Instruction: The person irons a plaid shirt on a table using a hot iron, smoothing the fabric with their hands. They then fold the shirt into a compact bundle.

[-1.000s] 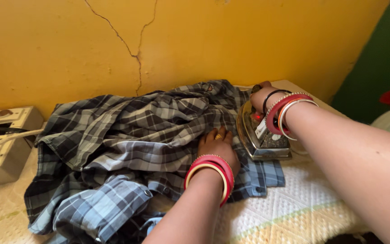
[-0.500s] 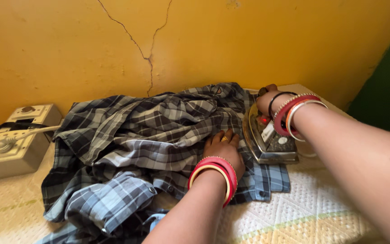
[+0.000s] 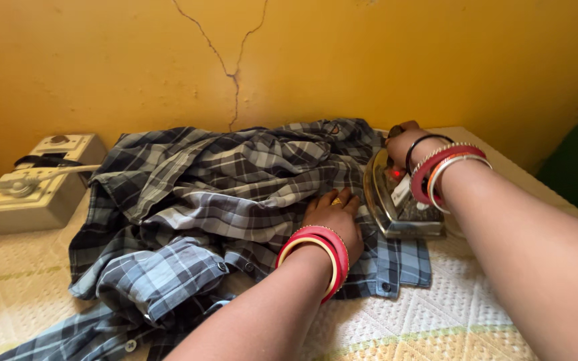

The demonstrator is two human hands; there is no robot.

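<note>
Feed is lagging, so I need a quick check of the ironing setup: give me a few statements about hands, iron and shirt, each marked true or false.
1. The right hand grips the handle of the metal iron. True.
2. The left hand is lifted clear of the plaid shirt. False: it lies flat on the shirt, just left of the iron.
3. The iron rests on the shirt's button edge. True.
4. The switch box stands to the right of the iron. False: it stands at the far left, by the yellow wall.
5. The shirt lies spread smooth. False: most of it is bunched and creased.
</note>
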